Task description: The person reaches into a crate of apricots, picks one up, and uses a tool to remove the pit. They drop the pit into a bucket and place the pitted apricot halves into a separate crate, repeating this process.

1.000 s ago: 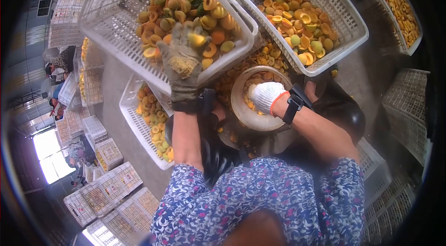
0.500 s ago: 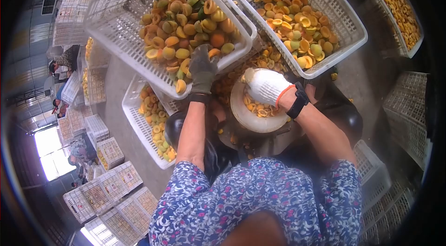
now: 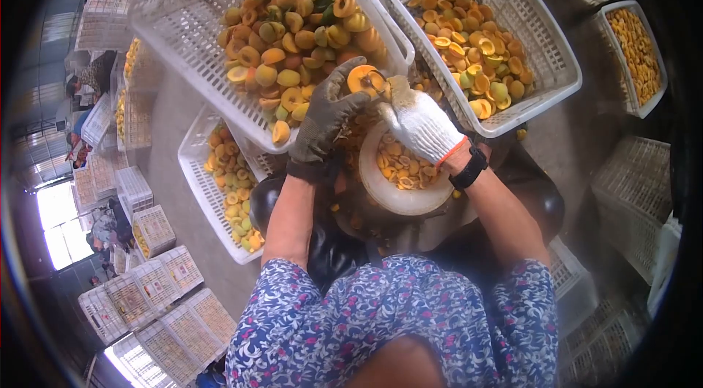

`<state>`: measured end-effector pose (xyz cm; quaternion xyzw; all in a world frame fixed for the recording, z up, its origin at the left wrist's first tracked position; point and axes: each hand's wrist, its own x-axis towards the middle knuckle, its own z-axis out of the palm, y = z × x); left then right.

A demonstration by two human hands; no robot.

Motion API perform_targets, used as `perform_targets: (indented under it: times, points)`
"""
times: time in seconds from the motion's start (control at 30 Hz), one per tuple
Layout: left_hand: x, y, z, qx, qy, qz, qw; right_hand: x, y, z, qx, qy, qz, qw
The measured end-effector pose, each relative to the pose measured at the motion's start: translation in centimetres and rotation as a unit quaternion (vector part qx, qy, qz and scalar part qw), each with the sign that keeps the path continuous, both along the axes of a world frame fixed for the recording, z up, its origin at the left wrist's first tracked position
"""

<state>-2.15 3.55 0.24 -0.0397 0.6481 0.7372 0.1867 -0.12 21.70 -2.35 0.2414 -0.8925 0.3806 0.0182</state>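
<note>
My left hand (image 3: 324, 113), in a dark grey glove, holds a halved apricot (image 3: 365, 80) between thumb and fingers, its orange cut face turned towards my right hand. My right hand (image 3: 421, 124) wears a white knit glove with an orange cuff, its fingers closed and right at the fruit. A thin dark tip shows against the cut face; I cannot tell what the right fingers grip. Below that hand is a round whitish bowl (image 3: 388, 196) with small orange-yellow pieces in it. Behind my left hand, a tilted white crate (image 3: 190, 73) holds many apricots, some whole-looking, some halved.
A second white crate (image 3: 538, 95) of apricot halves stands at the upper right. Another crate (image 3: 198, 194) of fruit sits low on the left. Filled crates (image 3: 650, 106) line the far right. Stacked crates (image 3: 143, 300) and several people are at the left.
My left hand has come out of the tilted crate and now holds a halved apricot. My right hand has risen from over the bowl to meet it.
</note>
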Motion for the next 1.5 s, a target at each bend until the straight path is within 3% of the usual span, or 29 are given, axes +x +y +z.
perform_targets:
  times: [0.13, 0.2, 0.23, 0.3, 0.33, 0.4, 0.5, 0.57, 0.63, 0.83, 0.9, 0.93, 0.97, 1.0, 1.03, 1.07, 1.13, 1.17, 1.23, 1.33, 1.4, 1.43, 1.47, 1.5]
  points:
    - [0.2, -0.3, -0.9, -0.017, 0.035, -0.011, 0.999, -0.2, -0.3, -1.0, 0.04, 0.119, 0.041, 0.991]
    - [0.3, 0.0, -1.3, -0.053, 0.107, -0.01, 0.993, -0.3, -0.6, -1.4, 0.082, 0.206, 0.079, 0.972]
    - [0.3, 0.1, -2.1, -0.052, 0.108, -0.009, 0.993, -0.3, -0.7, -1.4, 0.083, 0.207, 0.08, 0.972]
    - [0.2, 0.6, -3.5, -0.08, 0.227, 0.044, 0.969, 0.1, -1.3, -0.9, 0.066, 0.195, 0.057, 0.977]
    - [0.3, 0.9, -4.2, -0.08, 0.227, 0.044, 0.97, 0.4, -1.5, -0.9, 0.066, 0.194, 0.057, 0.977]
    - [0.7, 1.9, -4.5, 0.022, 0.208, 0.088, 0.974, 0.9, -1.9, -1.1, 0.051, 0.141, 0.06, 0.987]
    - [1.1, 2.4, -4.4, 0.054, 0.2, 0.13, 0.97, 0.9, -2.1, -1.0, 0.024, 0.139, 0.07, 0.988]
    - [1.1, 2.3, -4.6, 0.032, 0.206, 0.145, 0.967, 0.9, -2.2, -0.8, 0.022, 0.127, 0.078, 0.989]
    - [1.1, 2.2, -4.7, 0.01, 0.213, 0.162, 0.963, 1.0, -2.1, -0.6, 0.014, 0.189, 0.077, 0.979]
    - [1.3, 2.2, -3.7, -0.052, 0.233, 0.168, 0.956, 1.0, -1.9, -1.0, -0.028, 0.127, 0.12, 0.984]
    - [1.2, 1.8, -2.9, 0.039, 0.118, 0.153, 0.98, 0.6, -1.7, -1.7, -0.031, 0.156, 0.131, 0.979]
    - [1.1, 1.5, -3.1, 0.039, 0.117, 0.153, 0.98, 0.5, -1.6, -1.9, -0.033, 0.183, 0.14, 0.972]
    - [1.0, 1.2, -3.4, -0.071, 0.178, 0.116, 0.975, 0.5, -1.5, -1.8, -0.034, 0.181, 0.141, 0.973]
    - [0.8, 0.9, -3.6, -0.18, 0.236, 0.076, 0.952, 0.4, -1.4, -1.5, -0.082, 0.065, 0.133, 0.986]
    - [0.7, 0.6, -3.7, -0.18, 0.235, 0.077, 0.952, 0.3, -1.3, -1.1, -0.129, -0.053, 0.123, 0.983]
    - [0.6, 0.3, -3.5, -0.145, 0.195, 0.058, 0.968, 0.2, -1.2, -0.3, -0.129, -0.054, 0.123, 0.982]
    - [0.7, 0.5, -3.4, -0.109, 0.156, 0.039, 0.981, -0.1, -1.0, 1.2, -0.178, -0.301, 0.095, 0.932]
    - [0.8, 1.0, -3.7, -0.094, 0.173, 0.081, 0.977, 0.0, -1.1, 1.0, -0.178, -0.301, 0.095, 0.932]
    - [0.8, 1.5, -3.9, -0.079, 0.191, 0.123, 0.971, 0.5, -1.4, 0.5, -0.303, -0.429, 0.09, 0.846]
    - [0.6, 1.4, -4.2, 0.02, 0.151, 0.174, 0.973, 0.8, -1.8, 1.4, -0.267, -0.359, 0.074, 0.891]
    - [0.4, 0.3, -3.9, -0.239, 0.323, 0.043, 0.915, 0.3, -1.6, 0.2, -0.254, -0.324, 0.077, 0.908]
    - [0.5, 0.0, -3.8, -0.24, 0.321, 0.041, 0.915, 0.1, -1.3, -0.9, -0.184, -0.263, 0.089, 0.943]
    - [0.6, -0.1, -3.5, -0.147, 0.195, 0.015, 0.97, 0.0, -1.2, -0.6, -0.112, -0.2, 0.101, 0.968]
    - [0.6, -0.2, -3.2, -0.05, 0.065, -0.01, 0.997, -0.2, -0.7, -0.1, -0.103, -0.241, 0.113, 0.958]
